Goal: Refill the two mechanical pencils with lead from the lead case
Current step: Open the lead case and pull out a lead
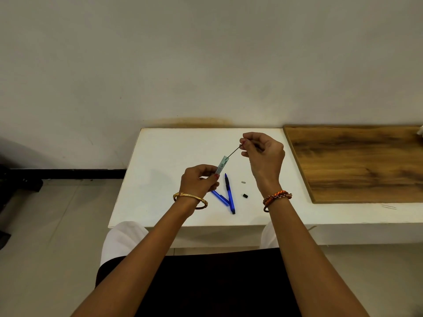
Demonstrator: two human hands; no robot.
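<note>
My left hand (199,180) grips the lower end of a slim pale green lead case (222,165), tilted up to the right above the white table (164,161). A thin dark lead (234,151) runs from the case's top to my right hand (263,154), which pinches its upper end between thumb and forefinger. Two blue mechanical pencils lie on the table below the hands, meeting in a V: one (229,194) with a black grip points away from me, the other (220,198) is partly hidden by my left hand.
A small black cap (245,195) and a tiny grey piece (243,182) lie on the table right of the pencils. A wooden board (357,163) covers the table's right side. A wall stands close behind the table. My lap is under the front edge.
</note>
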